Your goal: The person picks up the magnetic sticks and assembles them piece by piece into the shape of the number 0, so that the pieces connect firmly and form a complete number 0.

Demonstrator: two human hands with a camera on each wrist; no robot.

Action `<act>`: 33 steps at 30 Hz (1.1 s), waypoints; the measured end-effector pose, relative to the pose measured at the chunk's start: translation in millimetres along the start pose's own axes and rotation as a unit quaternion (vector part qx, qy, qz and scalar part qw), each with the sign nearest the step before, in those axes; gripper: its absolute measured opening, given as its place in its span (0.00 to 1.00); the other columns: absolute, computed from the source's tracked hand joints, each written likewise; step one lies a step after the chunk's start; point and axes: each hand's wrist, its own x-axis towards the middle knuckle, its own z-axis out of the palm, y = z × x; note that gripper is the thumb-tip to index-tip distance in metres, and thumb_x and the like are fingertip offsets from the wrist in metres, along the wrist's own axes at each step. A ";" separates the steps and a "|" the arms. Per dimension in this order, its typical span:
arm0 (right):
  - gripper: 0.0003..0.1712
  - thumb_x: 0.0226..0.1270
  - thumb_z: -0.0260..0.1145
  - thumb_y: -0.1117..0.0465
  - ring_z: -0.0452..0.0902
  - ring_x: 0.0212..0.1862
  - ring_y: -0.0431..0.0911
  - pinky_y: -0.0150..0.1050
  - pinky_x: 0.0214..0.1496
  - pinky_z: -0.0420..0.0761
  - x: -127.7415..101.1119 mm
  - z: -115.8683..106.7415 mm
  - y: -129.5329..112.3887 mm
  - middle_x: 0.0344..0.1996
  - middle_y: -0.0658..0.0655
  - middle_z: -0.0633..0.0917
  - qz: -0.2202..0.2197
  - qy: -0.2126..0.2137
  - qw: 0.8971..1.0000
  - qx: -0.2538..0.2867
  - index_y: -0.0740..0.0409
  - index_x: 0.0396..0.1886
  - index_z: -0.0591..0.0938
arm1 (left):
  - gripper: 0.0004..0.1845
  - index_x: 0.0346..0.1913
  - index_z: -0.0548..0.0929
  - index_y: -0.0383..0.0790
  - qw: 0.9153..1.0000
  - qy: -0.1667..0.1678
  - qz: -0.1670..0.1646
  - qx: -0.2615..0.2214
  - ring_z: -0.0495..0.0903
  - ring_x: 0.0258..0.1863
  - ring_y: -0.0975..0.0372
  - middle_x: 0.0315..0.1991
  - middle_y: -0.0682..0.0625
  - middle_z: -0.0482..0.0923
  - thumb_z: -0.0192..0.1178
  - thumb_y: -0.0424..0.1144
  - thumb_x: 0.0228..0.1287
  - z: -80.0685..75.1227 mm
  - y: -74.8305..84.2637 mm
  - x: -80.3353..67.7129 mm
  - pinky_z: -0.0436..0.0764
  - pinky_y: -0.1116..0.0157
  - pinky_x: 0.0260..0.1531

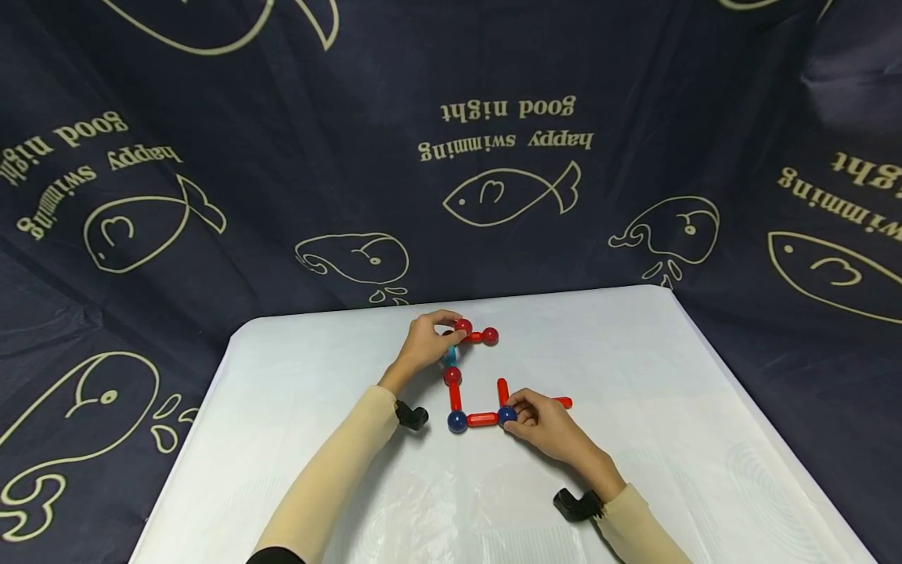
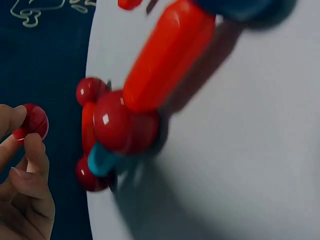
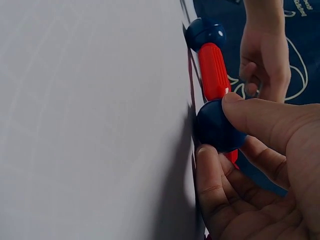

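Two hands build with glossy plastic balls and rods on a smooth white surface [image 1: 634, 376].
Left hand [image 1: 423, 345] pinches a far red ball [image 1: 463, 325]; right hand [image 1: 543, 423] pinches a nearer blue ball [image 1: 506, 415] joining red rods [image 1: 482, 419].

blue stick [image 1: 450, 356]: left hand [image 1: 425, 345] is hiding most | red stick [image 1: 562, 403]: right hand [image 1: 541, 423] is covering its inner end

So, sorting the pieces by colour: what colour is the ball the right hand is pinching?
Dark blue ball, pinched by the right hand; the right wrist view shows it best.
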 end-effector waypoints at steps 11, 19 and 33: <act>0.16 0.65 0.76 0.60 0.77 0.34 0.39 0.30 0.36 0.80 0.2 -0.8 -0.6 0.33 0.49 0.84 -0.004 -0.003 1.000 0.003 0.58 0.50 0.82 | 0.19 0.59 0.86 0.47 0.996 -0.090 -0.003 -0.021 0.86 0.23 0.46 0.52 0.45 0.87 0.70 0.44 0.67 21.6 14.1 -10.9 0.82 0.66 0.22; 0.16 0.65 0.76 0.60 0.78 0.34 0.38 0.30 0.36 0.80 0.9 -1.0 -0.3 0.33 0.49 0.84 -0.005 -0.004 1.000 -0.001 0.57 0.49 0.82 | 0.18 0.58 0.86 0.47 0.994 -0.111 0.010 -0.007 0.85 0.19 0.51 0.52 0.46 0.87 0.70 0.43 0.67 33.6 15.2 -15.6 0.80 0.68 0.20; 0.16 0.65 0.76 0.61 0.77 0.34 0.38 0.30 0.35 0.79 0.7 -1.5 -0.7 0.33 0.49 0.83 -0.006 -0.004 1.000 -0.001 0.58 0.50 0.82 | 0.17 0.57 0.85 0.42 0.990 -0.139 0.002 -0.007 0.84 0.16 0.55 0.49 0.46 0.87 0.70 0.38 0.67 47.9 16.4 -24.3 0.80 0.69 0.19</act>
